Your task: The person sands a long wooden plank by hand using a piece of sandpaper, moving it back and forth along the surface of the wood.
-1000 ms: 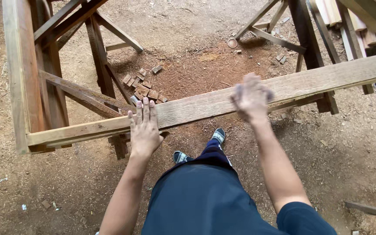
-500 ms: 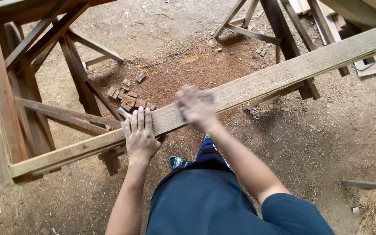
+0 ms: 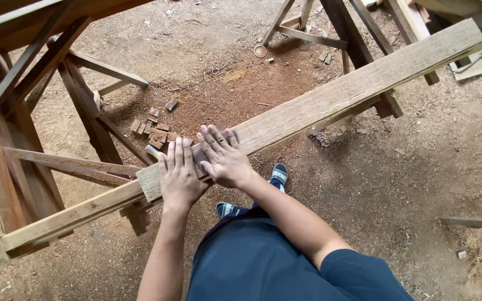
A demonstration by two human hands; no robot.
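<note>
Long pale rough-sawn wooden plank lies diagonally across the wooden frame rail, near-left end under my palms. Left hand and right hand press flat, fingers spread, gripping nothing. I judge splinters likely, or the plank sliding off.

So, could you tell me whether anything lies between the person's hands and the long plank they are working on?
Nothing visible does. The left hand and the right hand both lie flat on the plank, palms down and side by side near its lower end, with no tool or scrap under them.
</note>
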